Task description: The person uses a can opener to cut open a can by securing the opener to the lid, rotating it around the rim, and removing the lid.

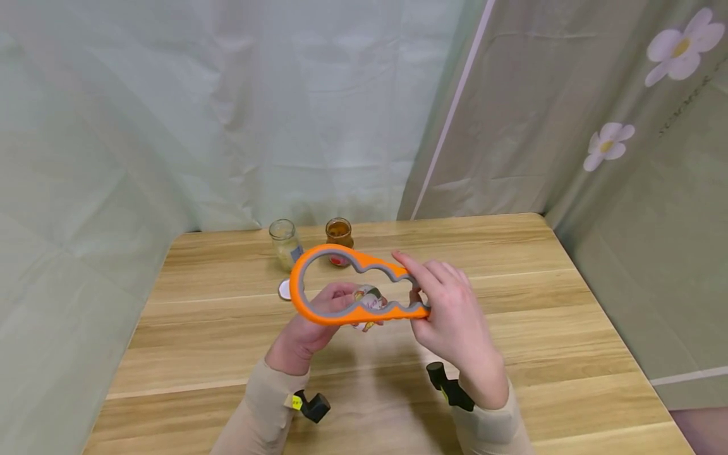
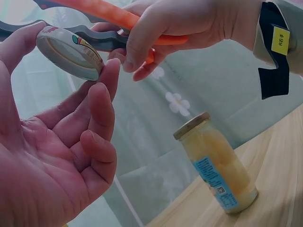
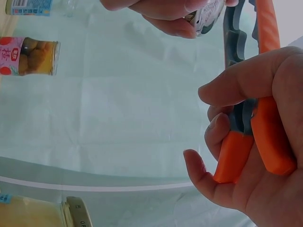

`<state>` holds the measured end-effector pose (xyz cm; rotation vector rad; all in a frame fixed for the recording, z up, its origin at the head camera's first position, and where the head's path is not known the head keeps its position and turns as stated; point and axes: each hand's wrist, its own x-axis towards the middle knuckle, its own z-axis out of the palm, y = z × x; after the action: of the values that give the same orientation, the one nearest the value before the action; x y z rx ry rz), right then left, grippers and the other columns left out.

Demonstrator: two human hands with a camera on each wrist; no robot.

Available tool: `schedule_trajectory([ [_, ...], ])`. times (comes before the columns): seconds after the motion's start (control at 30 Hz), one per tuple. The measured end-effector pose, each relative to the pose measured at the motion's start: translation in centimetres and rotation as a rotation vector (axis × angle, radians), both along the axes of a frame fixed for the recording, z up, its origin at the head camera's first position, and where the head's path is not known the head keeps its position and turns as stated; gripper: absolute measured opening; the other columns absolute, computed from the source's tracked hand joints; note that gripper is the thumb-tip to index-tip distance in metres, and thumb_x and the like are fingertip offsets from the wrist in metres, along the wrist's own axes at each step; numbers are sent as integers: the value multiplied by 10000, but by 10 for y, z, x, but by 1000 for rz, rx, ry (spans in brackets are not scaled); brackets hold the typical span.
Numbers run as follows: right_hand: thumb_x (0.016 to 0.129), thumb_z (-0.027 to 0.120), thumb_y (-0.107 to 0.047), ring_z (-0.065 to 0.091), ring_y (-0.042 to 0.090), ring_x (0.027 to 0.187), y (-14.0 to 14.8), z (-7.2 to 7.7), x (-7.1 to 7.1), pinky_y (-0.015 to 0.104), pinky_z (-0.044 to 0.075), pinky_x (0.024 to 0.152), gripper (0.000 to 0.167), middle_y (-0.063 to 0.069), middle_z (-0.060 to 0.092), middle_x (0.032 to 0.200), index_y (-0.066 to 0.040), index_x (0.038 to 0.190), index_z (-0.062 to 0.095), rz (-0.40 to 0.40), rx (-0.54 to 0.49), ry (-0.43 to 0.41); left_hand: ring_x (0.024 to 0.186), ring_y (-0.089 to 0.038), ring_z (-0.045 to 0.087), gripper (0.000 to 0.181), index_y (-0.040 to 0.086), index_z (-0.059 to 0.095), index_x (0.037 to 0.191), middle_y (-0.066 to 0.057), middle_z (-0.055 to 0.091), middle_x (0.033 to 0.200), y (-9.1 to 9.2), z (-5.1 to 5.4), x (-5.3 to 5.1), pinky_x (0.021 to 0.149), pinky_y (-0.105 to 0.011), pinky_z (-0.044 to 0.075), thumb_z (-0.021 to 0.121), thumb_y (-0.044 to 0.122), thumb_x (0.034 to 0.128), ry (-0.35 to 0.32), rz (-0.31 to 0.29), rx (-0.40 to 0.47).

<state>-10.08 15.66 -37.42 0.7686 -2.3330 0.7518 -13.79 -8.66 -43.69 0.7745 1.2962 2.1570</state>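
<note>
L hand point(image 1: 311, 325) is pinching printed jar lid point(image 1: 372, 297) under orange jar opener point(image 1: 370, 261); R hand point(image 1: 455, 316) is gripping its handles, fingers curled. Beyond opener, pale-filled jar point(image 1: 284, 243) + amber-filled jar point(image 1: 339, 235) are standing uncapped, prob. done; capped jar point(image 2: 215, 163) below opener is seemingly awaiting its turn.

The jar opener point(image 1: 372, 261) is orange with grey lining; the lid point(image 1: 371, 298) is white, with multicoloured print. At the opener's eleven o'clock, a jar point(image 1: 339, 231) with amber contents wears a pink-and-red label point(image 3: 10, 56). Toward two o'clock, white flowers point(image 1: 687, 58) with yellow centres pattern the grey-green curtain point(image 1: 671, 253).
</note>
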Motion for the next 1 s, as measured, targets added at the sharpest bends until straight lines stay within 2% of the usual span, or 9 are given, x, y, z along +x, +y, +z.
schedule_trajectory([
  [0.07,722,624,137,477,174,758,0,0,0,393,418,729,809,-11,588,854,-167,1472,649,-1,-1,0,820,-118,660,262,180,816,1170,18,800,966,0,0,0,794,-291,512,621,339,1094,35,-5,-2],
  [0.17,733,620,137,477,174,753,0,0,0,392,417,726,796,-9,596,861,-167,1469,653,-6,-5,2,832,-118,666,250,174,797,1204,17,794,990,0,-1,0,798,-281,522,576,237,1104,11,33,-52],
  [0.3,748,619,132,486,179,755,1,0,0,399,422,727,780,-3,612,876,-169,1467,657,-12,-11,6,1050,-236,707,290,33,685,1346,-41,752,1171,1,-1,-1,945,-307,558,574,79,1083,-48,145,-154],
  [0.37,749,619,132,496,183,761,1,0,0,404,428,730,778,1,621,883,-169,1466,658,-15,-13,7,1170,-330,681,368,-56,589,1425,-97,711,1274,2,-2,-3,1004,-339,555,601,20,1065,-52,196,-196],
  [0.43,745,619,132,502,187,766,1,0,0,410,434,736,780,1,623,884,-169,1463,659,-17,-14,6,1209,-384,654,467,-107,515,1475,-148,675,1327,3,-4,-5,1011,-350,557,643,-17,1035,-43,233,-226],
  [0.67,738,621,138,504,190,760,2,0,0,417,441,744,785,-2,623,873,-173,1458,663,-20,-16,7,1116,-323,608,530,-89,550,1448,-242,592,1389,-1,-9,-8,835,-286,579,747,-11,962,67,321,-334],
  [0.9,745,629,141,497,186,755,2,0,0,415,442,741,785,0,633,885,-177,1462,660,-21,-14,8,1086,-315,604,477,40,654,1377,-118,625,1331,0,-9,-11,743,-274,506,818,41,929,159,447,-519],
  [1.0,743,630,139,500,185,756,2,0,-1,418,445,740,784,-1,637,887,-177,1459,662,-21,-16,12,1067,-311,617,485,50,666,1369,-116,631,1299,-1,-9,-11,732,-277,500,843,73,918,214,484,-572],
])
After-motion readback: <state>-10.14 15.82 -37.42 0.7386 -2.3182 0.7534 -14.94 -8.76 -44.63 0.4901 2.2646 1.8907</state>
